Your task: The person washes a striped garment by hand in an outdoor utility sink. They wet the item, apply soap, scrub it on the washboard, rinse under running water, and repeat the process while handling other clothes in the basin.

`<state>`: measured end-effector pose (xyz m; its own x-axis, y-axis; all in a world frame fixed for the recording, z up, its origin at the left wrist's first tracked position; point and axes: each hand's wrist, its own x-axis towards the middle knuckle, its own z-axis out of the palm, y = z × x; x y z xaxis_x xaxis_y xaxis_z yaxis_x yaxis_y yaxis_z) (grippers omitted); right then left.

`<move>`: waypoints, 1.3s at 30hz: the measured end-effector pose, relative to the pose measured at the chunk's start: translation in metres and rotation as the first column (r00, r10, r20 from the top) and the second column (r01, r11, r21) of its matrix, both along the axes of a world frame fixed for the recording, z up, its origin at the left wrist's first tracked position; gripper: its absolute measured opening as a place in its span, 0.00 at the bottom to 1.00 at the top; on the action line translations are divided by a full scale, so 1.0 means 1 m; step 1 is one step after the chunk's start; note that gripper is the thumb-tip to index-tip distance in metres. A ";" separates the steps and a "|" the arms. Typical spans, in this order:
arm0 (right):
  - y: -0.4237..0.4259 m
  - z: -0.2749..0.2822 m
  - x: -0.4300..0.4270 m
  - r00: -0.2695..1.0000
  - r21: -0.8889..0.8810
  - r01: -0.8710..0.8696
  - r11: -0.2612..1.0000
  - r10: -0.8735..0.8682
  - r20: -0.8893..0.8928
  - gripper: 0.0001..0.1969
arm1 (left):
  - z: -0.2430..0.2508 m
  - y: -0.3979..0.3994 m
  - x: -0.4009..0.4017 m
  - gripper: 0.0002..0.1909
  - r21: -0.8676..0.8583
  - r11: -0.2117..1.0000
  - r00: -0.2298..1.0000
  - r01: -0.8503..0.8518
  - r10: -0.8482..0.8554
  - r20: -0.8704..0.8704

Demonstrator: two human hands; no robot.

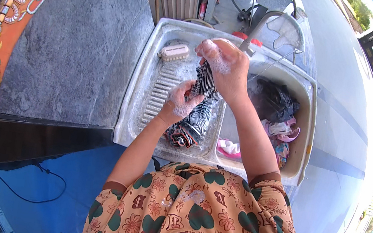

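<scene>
A black-and-white zebra-striped garment (198, 114) with orange edging lies bunched on the ribbed washboard side of a laundry sink (125, 122). Its upper part is raised between my hands. Soap suds cover my right hand (224, 61), which grips the top end of the cloth. Lower down, my left hand (183, 101) holds the same cloth between thumb and fingers, also with suds on it. A pale scrubbing brush (174, 52) rests at the upper left of the washboard (161, 95).
The right basin holds dark wet cloth (276, 98), pink and white garments (281, 128) and a pink-and-white piece (229, 147). Water runs from a curved faucet (262, 25) with a mesh net (286, 32) beside it. A grey tiled wall (71, 46) stands left.
</scene>
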<state>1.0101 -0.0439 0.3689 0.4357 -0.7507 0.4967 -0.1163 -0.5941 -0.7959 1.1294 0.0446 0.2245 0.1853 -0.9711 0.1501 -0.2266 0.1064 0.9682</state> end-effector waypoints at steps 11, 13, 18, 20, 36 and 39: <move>0.012 -0.104 -0.031 0.989 0.610 -0.054 0.790 -0.043 0.144 0.20 | 0.012 0.010 -0.020 0.20 0.186 0.979 0.225 -0.085 0.201 -0.954; 0.077 -0.111 -0.009 0.952 -0.105 -0.305 0.947 0.303 -0.034 0.17 | -0.056 0.007 0.022 0.23 0.201 0.971 0.066 0.129 0.194 -0.979; 0.016 -0.139 -0.011 0.953 -0.061 -0.008 0.998 -0.011 -0.303 0.20 | -0.032 -0.018 -0.076 0.28 0.388 0.905 0.201 -0.175 0.419 -0.885; -0.011 -0.149 -0.012 0.961 0.056 0.105 0.993 -0.087 -0.261 0.20 | -0.005 -0.023 -0.088 0.21 0.528 0.842 0.258 -0.113 0.538 -0.803; -0.007 -0.153 -0.042 0.815 0.208 -0.369 0.906 0.423 -0.396 0.27 | -0.062 -0.011 -0.033 0.17 0.442 0.705 0.438 -0.555 0.699 -0.566; -0.010 -0.168 -0.061 0.751 0.200 -0.447 0.872 0.487 -0.445 0.25 | -0.058 -0.021 -0.026 0.19 0.122 0.742 0.743 -0.660 0.668 -0.043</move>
<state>0.9487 -0.0538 0.2012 0.9041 -0.4177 0.0900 -0.2077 -0.6137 -0.7618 1.1036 0.0232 0.1662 0.7954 -0.6057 0.0226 -0.1292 -0.1330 0.9827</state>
